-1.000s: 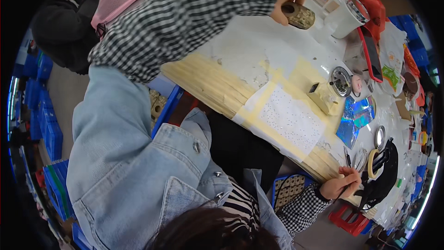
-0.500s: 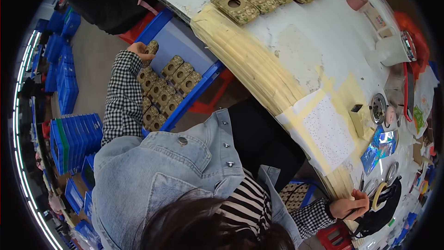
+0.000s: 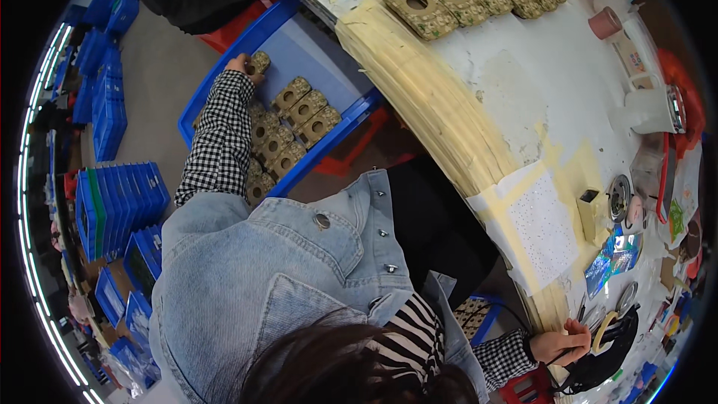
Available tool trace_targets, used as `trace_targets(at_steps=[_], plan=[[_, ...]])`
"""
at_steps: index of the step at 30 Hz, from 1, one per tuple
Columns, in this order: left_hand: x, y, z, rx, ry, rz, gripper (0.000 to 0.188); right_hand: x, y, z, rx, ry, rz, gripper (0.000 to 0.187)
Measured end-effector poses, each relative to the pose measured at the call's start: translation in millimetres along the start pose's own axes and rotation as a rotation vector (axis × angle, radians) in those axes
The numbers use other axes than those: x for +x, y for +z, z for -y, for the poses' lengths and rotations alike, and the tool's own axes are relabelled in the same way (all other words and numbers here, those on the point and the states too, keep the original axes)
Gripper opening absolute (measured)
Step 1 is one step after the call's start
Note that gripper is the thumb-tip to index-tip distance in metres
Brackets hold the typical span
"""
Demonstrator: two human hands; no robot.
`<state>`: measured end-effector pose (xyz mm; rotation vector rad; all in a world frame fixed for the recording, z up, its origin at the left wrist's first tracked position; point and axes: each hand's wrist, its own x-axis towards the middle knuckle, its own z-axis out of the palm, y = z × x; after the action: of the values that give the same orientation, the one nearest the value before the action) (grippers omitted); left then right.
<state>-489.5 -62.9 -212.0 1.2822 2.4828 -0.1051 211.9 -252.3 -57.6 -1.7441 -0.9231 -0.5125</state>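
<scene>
My left hand is closed around a camouflage-patterned piece with a round hole, which looks like a toy tank hull. It is over the far left part of a blue plastic tray. More tank hulls of the same kind lie in rows in the tray, some hidden under my left sleeve. At the lower right, my right hand is by the table edge with its fingers pinched together on a thin dark thing, too small to make out. A yellow tape roll lies beside it.
The white table has yellow tape along its edge. Larger camouflage hulls stand at its far end. A speckled paper sheet, a small pale box and a white cup are on it. Blue bins are stacked at left.
The whole view has shifted, so the tray and table appear farther right and higher. My left hand has moved slightly with the tank hull still in it. My right hand keeps its pinch.
</scene>
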Motion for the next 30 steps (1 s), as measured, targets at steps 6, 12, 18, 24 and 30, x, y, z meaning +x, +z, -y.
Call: trace_targets(at_steps=[6, 12, 18, 24, 30], plan=[[3.5, -24.1, 56.4, 0.148, -0.116, 0.046, 0.068, -0.6, 3.2, 1.8, -0.027, -0.022, 0.0, 0.036], [2.0, 5.9, 78.3, 0.118, -0.178, 0.115, 0.069, 0.6, 6.1, -0.5, -0.005, 0.038, 0.016, 0.034], [-14.7, 2.0, 66.6, 0.007, -0.181, 0.149, 0.063, 2.1, 3.8, 1.3, -0.026, 0.033, 0.027, 0.033], [-8.9, 7.3, 80.5, -0.034, -0.162, 0.143, 0.054, 1.1, 2.7, 2.7, -0.013, 0.028, 0.024, 0.032], [-2.4, -5.8, 53.1, -0.149, -0.018, -0.395, 0.036, -0.8, 0.2, 0.5, -0.001, 0.025, 0.027, 0.03]])
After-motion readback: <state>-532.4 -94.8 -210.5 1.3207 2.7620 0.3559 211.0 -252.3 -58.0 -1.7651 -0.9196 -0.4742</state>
